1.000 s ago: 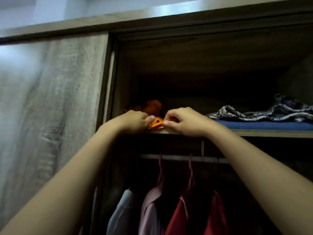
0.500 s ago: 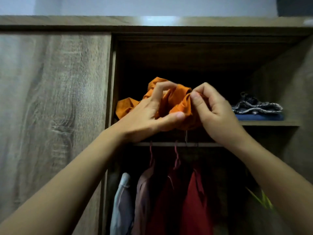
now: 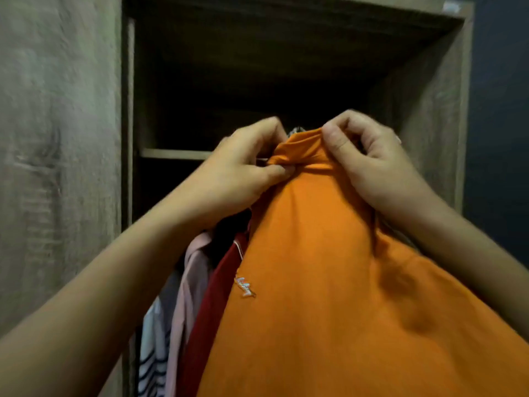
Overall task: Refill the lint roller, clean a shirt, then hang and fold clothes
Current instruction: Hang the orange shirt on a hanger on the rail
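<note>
1. The fingers (image 3: 276,171) of the left hand (image 3: 237,170) are curled, and the thumb presses the top edge of the orange shirt (image 3: 329,282) against them in a pinch.
2. The right hand (image 3: 369,164) does the same on the other side: its thumb and curled fingers pinch the bunched neck part of the shirt.
3. The two hands are near each other, with only the folded orange fabric between them.
4. The orange shirt is held up in the air in front of the open wardrobe (image 3: 429,96). It hangs down from the two hands and spreads wide toward the lower right.
5. A small light embroidered logo (image 3: 244,287) shows on the left part of the shirt.
6. Behind the hands is a wooden shelf (image 3: 174,153); the space over it is dark.
7. Under the shelf, left of the orange shirt, hang a dark red garment (image 3: 217,296), a pale pink garment (image 3: 191,276) and a striped garment (image 3: 151,353), side by side.
8. A wood-grain door panel (image 3: 57,138) fills the left side of the view.
</note>
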A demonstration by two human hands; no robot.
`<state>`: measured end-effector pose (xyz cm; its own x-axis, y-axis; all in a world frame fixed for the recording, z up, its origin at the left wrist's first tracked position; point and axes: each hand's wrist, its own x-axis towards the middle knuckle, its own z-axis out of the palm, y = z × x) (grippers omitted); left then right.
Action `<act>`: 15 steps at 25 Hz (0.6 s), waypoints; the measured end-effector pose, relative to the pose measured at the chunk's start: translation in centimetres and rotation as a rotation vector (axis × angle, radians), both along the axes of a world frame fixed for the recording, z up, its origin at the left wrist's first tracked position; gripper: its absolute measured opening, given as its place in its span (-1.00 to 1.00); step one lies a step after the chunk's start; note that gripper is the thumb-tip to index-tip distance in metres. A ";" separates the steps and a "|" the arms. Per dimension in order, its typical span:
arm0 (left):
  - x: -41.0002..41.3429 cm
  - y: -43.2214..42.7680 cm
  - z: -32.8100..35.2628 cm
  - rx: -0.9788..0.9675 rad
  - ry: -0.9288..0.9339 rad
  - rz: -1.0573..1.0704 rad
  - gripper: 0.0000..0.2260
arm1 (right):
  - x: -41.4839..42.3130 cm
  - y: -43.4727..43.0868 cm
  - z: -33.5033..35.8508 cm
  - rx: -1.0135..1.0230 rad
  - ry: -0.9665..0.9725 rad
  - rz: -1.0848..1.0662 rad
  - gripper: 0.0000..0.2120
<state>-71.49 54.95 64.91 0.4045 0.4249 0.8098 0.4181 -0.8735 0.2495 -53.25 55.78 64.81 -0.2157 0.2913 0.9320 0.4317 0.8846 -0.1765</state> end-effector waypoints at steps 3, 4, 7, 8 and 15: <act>1.5 2.6 -4.8 -0.254 -0.130 -0.047 -0.89 | 1.9 1.8 -4.0 -0.264 0.024 -0.037 -0.75; 1.9 3.0 -6.3 -0.286 -0.148 -0.041 -0.81 | 2.6 1.8 -5.0 -0.383 0.049 -0.001 -0.73; 3.3 3.0 -9.8 -0.308 -0.131 -0.065 -0.69 | 4.4 0.2 -6.7 -0.709 0.119 0.159 -0.71; 4.0 2.8 -10.8 -0.352 -0.125 -0.112 -0.71 | 5.1 -0.5 -7.0 -0.762 0.108 0.173 -0.74; 7.8 2.8 -17.9 -0.757 -0.002 -0.408 -0.68 | 10.2 -2.0 -9.3 -0.829 -0.111 -0.036 -0.78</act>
